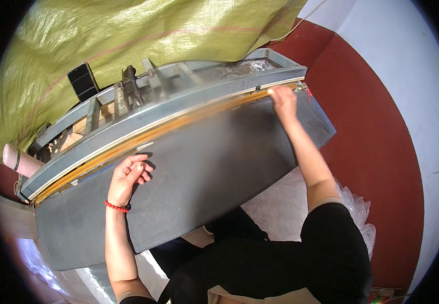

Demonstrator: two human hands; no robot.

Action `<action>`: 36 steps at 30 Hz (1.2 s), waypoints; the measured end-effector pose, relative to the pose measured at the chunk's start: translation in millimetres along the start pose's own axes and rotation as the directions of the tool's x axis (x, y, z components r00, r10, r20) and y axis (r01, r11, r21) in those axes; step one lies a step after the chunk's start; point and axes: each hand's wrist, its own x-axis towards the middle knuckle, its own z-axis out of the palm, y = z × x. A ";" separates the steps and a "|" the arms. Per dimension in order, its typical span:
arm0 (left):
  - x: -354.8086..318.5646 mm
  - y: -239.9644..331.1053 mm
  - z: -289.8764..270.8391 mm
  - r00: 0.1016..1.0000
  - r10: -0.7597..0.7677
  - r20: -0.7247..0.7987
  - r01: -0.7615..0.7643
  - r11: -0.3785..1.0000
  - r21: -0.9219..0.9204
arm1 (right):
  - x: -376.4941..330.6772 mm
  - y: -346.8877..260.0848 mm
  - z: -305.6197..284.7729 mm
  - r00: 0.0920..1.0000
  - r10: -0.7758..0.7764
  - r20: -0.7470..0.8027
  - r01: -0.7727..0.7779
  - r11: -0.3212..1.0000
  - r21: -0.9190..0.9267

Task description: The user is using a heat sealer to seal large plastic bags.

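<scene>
My left hand (129, 175) is held over the left half of a long dark grey padded board (194, 177). Its fingers curl toward the thumb, and whatever may be between them is too small to see. A small pale object (145, 146) lies near it, by the board's far edge. Farther right, my right hand (284, 104) is closed in a pinch beside the right end of a long orange-yellow strip (163, 126). What the fingertips hold there cannot be made out. The strip runs along a grey metal frame (173, 108); its middle looks blurred.
Behind the frame's front rail are a dark metal clamp-like part (132, 86), wood pieces (72, 140) and a propped phone (83, 82). A pink bottle (21, 160) stands at the left end. A yellow-green woven sheet (143, 35) hangs behind; clear plastic (280, 202) lies below the board.
</scene>
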 end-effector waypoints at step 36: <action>-253.2 -27.7 -154.9 0.358 0.548 -0.756 0.485 0.583 0.652 | 35.5 -712.4 108.4 0.863 -0.478 0.164 0.162 0.569 0.806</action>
